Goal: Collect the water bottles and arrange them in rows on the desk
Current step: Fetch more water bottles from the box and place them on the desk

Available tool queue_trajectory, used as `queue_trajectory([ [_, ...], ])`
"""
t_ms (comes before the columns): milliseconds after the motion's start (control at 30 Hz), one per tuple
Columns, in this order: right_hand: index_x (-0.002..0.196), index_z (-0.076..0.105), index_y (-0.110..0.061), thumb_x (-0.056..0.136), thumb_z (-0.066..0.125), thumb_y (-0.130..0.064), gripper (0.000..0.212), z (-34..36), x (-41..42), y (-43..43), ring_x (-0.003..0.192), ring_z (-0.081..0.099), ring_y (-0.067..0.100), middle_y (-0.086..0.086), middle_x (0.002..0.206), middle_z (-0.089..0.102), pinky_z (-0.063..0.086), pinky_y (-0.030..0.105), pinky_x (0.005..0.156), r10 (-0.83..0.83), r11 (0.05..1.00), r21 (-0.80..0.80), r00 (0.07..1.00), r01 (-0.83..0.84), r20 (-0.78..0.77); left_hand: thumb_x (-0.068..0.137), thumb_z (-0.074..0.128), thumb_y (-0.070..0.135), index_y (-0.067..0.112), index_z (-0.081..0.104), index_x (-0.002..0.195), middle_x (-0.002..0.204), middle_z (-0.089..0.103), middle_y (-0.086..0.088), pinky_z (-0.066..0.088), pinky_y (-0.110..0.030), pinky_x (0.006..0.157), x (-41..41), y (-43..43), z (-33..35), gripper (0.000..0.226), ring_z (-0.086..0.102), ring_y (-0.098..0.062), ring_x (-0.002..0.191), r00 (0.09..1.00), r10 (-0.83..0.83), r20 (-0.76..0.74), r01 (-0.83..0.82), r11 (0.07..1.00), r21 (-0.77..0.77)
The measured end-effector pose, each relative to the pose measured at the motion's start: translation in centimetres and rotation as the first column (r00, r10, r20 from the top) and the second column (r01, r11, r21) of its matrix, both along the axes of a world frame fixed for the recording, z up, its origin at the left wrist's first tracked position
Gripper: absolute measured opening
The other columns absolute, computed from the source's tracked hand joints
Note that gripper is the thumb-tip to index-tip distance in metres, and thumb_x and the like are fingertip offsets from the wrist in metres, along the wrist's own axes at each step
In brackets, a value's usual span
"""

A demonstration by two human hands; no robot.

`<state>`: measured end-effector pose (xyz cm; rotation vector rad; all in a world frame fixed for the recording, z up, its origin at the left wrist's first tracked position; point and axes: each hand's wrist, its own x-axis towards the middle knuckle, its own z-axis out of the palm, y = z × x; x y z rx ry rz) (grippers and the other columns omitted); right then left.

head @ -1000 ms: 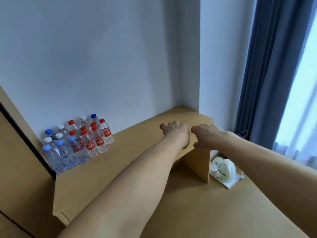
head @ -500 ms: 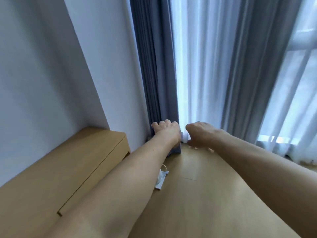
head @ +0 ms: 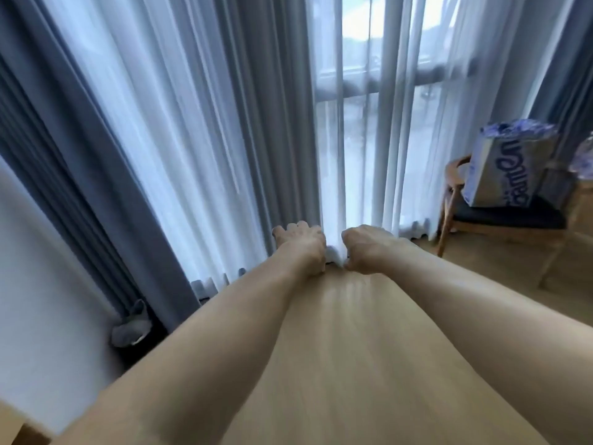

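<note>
No loose water bottle and no desk is in the head view. My left hand (head: 301, 247) and my right hand (head: 364, 248) reach out side by side at mid-frame, over the wooden floor (head: 353, 364) and in front of the sheer curtain (head: 199, 130). The fingers of both hang loosely curled and hold nothing. A shrink-wrapped pack of bottles (head: 510, 168) with blue lettering lies on a wooden chair (head: 500, 221) at the right, well away from both hands.
A dark blue drape (head: 96, 175) hangs at the left beside a white wall (head: 41, 284), with a grey object (head: 133, 329) at its foot. A second wrapped bundle (head: 584, 155) shows at the right edge. A window lies behind the sheer curtain.
The view has swung right, from the desk with its standing bottles, past the wall corner, to the curtains and the chair. Both hands keep the same outstretched pose and hold nothing.
</note>
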<state>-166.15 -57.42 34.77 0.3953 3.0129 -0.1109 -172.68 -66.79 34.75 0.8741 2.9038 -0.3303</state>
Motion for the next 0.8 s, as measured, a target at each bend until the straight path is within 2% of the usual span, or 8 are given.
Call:
queue_trajectory([
  [100,0.088,0.047,-0.015,0.09,0.058,-0.021,0.013,-0.6,-1.2,7.4,0.083,0.051,0.024,0.005,0.098,0.057,0.037,0.028,0.061,-0.087,0.996,0.016,0.996,0.087,-0.018,0.077,0.075,0.028,0.017,0.04,0.135,0.131,0.043,-0.009,0.027,-0.048,0.108,-1.2,7.7,-0.1,0.069,0.041,-0.027,0.126,0.998,-0.066,-0.002,0.066,0.998,0.001],
  [167,0.087,0.047,-0.014,0.089,0.058,-0.021,0.013,-0.5,-1.5,12.2,0.081,0.049,0.024,0.002,0.088,0.051,0.037,0.028,0.063,-0.147,0.989,0.022,0.989,0.147,-0.009,0.079,0.073,0.028,0.017,0.041,0.133,0.13,0.044,-0.009,0.028,-0.048,0.108,-2.0,13.1,-0.3,0.063,0.041,-0.027,0.125,0.992,-0.124,-0.016,0.124,0.992,0.004],
  [233,0.08,0.046,-0.012,0.087,0.058,-0.017,0.015,-0.2,-1.3,16.9,0.078,0.05,0.024,0.002,0.082,0.049,0.037,0.027,0.058,-0.203,0.979,0.018,0.979,0.203,0.016,0.084,0.066,0.022,0.016,0.042,0.13,0.127,0.045,-0.008,0.029,-0.047,0.107,-2.4,18.2,-0.5,0.053,0.042,-0.026,0.123,0.984,-0.179,-0.02,0.179,0.984,0.019],
  [333,0.087,0.051,-0.011,0.088,0.056,-0.015,0.006,0.5,-0.8,24.0,0.083,0.053,0.025,0.005,0.09,0.053,0.039,0.029,0.062,-0.263,0.964,0.036,0.965,0.263,-0.007,0.086,0.061,0.021,0.016,0.041,0.131,0.129,0.044,-0.008,0.03,-0.045,0.106,-2.9,25.9,-0.1,0.05,0.042,-0.026,0.124,0.966,-0.255,-0.046,0.257,0.965,0.045],
  [467,0.105,0.055,-0.011,0.091,0.059,-0.019,0.016,0.7,0.4,31.6,0.093,0.057,0.025,0.005,0.099,0.055,0.041,0.029,0.067,-0.349,0.937,0.024,0.937,0.349,-0.004,0.087,0.058,0.021,0.014,0.041,0.132,0.13,0.044,-0.009,0.031,-0.045,0.105,-2.7,35.0,-0.5,0.048,0.042,-0.027,0.124,0.927,-0.371,-0.048,0.373,0.927,0.039],
  [600,0.1,0.052,-0.012,0.095,0.055,-0.023,0.013,0.2,0.9,38.9,0.088,0.052,0.023,0.008,0.107,0.057,0.04,0.03,0.07,-0.431,0.902,0.031,0.902,0.432,-0.021,0.089,0.058,0.023,0.014,0.041,0.131,0.128,0.045,-0.009,0.031,-0.046,0.104,-2.5,43.5,-1.1,0.047,0.043,-0.027,0.123,0.886,-0.461,-0.055,0.463,0.886,0.027],
  [733,0.11,0.053,-0.009,0.096,0.054,-0.021,0.018,0.3,0.2,46.2,0.098,0.056,0.026,0.007,0.106,0.056,0.04,0.031,0.071,-0.505,0.863,0.022,0.863,0.505,0.005,0.089,0.056,0.017,0.013,0.042,0.131,0.127,0.045,-0.011,0.032,-0.045,0.102,-3.4,51.5,-1.2,0.045,0.043,-0.027,0.121,0.841,-0.537,-0.064,0.54,0.84,0.047],
  [800,0.105,0.05,-0.011,0.096,0.054,-0.02,0.013,0.6,-0.5,49.9,0.091,0.053,0.026,0.007,0.1,0.053,0.039,0.031,0.07,-0.53,0.848,0.023,0.848,0.529,0.01,0.089,0.057,0.019,0.014,0.042,0.133,0.126,0.046,-0.011,0.031,-0.046,0.103,-4.3,55.6,-1.2,0.047,0.043,-0.028,0.121,0.826,-0.561,-0.056,0.564,0.823,0.062],
])
